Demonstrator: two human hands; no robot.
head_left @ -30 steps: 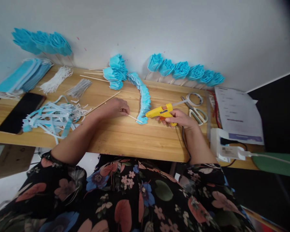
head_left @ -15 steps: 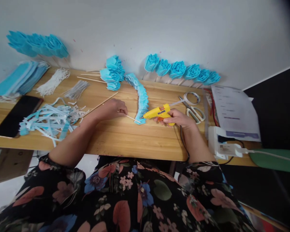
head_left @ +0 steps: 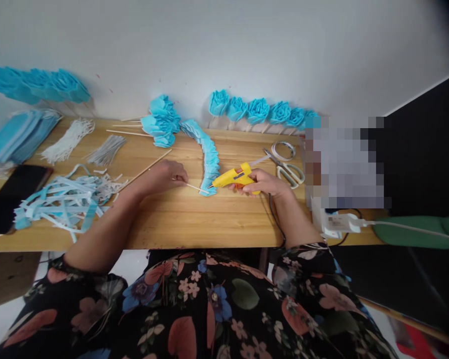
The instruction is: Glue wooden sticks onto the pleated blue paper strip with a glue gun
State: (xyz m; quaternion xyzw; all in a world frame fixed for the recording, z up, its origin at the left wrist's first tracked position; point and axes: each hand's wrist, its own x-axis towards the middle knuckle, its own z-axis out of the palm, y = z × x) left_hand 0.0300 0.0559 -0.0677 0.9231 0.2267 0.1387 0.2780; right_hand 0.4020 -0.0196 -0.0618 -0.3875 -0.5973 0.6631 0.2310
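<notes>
In the head view, little was found changed from the moment before. The left hand was still closed in a pinch on a thin wooden stick, which was laid flat on the table. The right hand was still wrapped around the yellow glue gun. The gun's nozzle was kept just above the stick's far tip, at the near end of the curved blue folded strip. Only the framing had drifted. From this, gluing at that tip was judged to be under way and not yet finished.

One glue gun, one pair of scissors, one tape roll and one dark phone were counted.

Of sticks, one was held, one long one was lying beside the left wrist, and two more were seen near a bunch of blue flowers.

Along the wall, five flowers in a row were counted, with part of a sixth cut off by blur.

One heap of cut strips and two bundles of cords, one white and one grey, were noted at the left.
</notes>
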